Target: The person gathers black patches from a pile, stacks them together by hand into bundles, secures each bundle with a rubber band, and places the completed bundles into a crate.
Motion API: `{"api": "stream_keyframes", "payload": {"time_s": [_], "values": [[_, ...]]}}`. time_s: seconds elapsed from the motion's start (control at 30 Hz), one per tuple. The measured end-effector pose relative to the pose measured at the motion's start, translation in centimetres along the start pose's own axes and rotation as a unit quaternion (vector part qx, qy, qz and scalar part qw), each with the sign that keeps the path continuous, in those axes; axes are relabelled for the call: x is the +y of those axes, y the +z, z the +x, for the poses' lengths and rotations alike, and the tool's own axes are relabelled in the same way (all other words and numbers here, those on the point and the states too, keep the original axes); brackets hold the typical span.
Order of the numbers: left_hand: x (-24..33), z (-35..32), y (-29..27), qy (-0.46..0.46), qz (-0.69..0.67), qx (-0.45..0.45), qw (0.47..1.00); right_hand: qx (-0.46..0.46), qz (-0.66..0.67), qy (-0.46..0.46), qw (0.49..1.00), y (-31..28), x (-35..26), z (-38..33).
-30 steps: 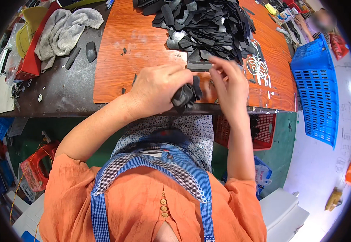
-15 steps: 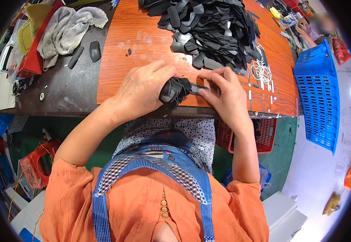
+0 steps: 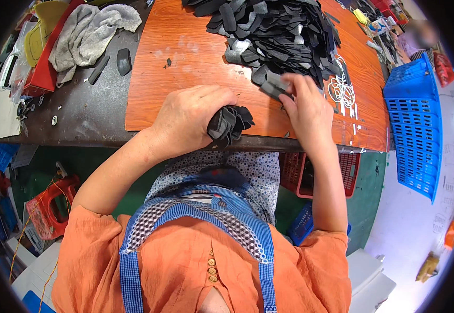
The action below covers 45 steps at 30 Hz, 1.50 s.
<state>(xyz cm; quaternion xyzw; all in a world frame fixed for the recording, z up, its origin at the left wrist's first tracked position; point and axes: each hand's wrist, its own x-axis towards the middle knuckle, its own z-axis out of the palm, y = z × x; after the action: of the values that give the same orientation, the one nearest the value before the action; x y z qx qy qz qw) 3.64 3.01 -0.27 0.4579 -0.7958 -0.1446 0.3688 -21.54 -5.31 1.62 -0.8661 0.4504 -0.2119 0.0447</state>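
Note:
My left hand (image 3: 191, 116) is closed around a bundle of black, soft-looking strips (image 3: 229, 125), held just above the table's front edge. The folded ends of the bundle stick out past my fingers on the right. At the near edge of the big pile, my right hand (image 3: 310, 109) has its thumb and fingers around the end of one dark grey strip (image 3: 274, 85); the fingertips are slightly blurred. Behind it rises the heap of black strips (image 3: 284, 41), loosely stacked on the wood-coloured board (image 3: 185, 73).
A tangle of white cord (image 3: 340, 91) lies right of the heap. On the left, a grey cloth (image 3: 88, 36) and two loose dark pieces (image 3: 124, 62) rest beside a red holder (image 3: 46, 62). A blue basket (image 3: 417, 125) stands at the right, with a person beyond it.
My right hand has left the bundle and moved right and away from me to a strip at the pile's edge. My left hand keeps the bundle almost in place.

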Motion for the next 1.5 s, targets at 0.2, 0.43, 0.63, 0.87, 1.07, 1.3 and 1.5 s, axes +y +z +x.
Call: {"api": "stream_keyframes", "payload": {"time_s": [0.2,0.43,0.63,0.87,1.07,1.3,1.5], "values": [[0.9,0.3,0.8,0.001,-0.005,-0.007,1.0,-0.107,0.052,0.068,0.991,-0.6,1.3,1.1],[1.8,0.9,2.4,0.079,0.066,0.061,0.993,0.004,0.092,0.019,0.996,0.9,-1.9,-1.4],[0.9,1.4,2.0,0.043,0.087,0.053,0.994,-0.058,0.241,-0.013,0.969,0.8,-2.8,0.0],[-0.3,0.6,-0.2,-0.006,0.048,0.056,0.997,0.053,0.022,-0.087,0.995,2.5,-0.9,3.7],[-1.2,-1.3,-1.8,-0.046,0.054,0.012,0.997,0.102,0.069,-0.061,0.991,0.9,-1.6,4.0],[-1.1,-1.6,-2.1,-0.044,0.032,0.016,0.998,0.038,0.004,-0.101,0.994,3.2,-4.3,-0.1],[-1.3,-2.8,-3.2,-0.053,0.029,0.023,0.998,0.006,0.304,0.141,0.942,1.3,-4.6,-0.3]]}}
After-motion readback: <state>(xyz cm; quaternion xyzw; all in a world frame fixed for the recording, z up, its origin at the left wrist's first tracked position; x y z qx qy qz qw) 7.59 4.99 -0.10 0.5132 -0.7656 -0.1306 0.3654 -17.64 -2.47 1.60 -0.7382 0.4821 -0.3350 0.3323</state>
